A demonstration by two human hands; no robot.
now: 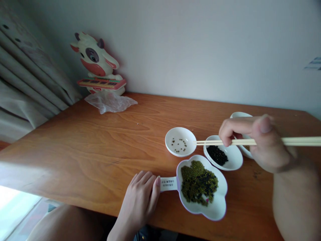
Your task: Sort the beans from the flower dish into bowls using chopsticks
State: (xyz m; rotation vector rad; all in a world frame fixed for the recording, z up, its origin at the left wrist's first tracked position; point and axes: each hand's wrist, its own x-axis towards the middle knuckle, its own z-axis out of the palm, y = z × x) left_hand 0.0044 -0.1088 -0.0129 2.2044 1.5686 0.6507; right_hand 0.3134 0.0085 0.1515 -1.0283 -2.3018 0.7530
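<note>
My left hand grips the labelled handle of a white, flower-shaped dish with a lilac rim. Green beans fill much of that dish, with dark beans mixed among them. Pale wooden chopsticks are held in my right hand, above the bowls. Their tips are over the right rim of a small white bowl, in which several small brownish bits lie. Nothing can be made out between the tips. Under the chopsticks stands another white bowl of black beans.
Behind my right hand, more white bowls are partly hidden. A cow-shaped toy keyboard stands at the back left of the wooden table, with a clear plastic bag before it. A curtain hangs at the left; a wall closes off the back.
</note>
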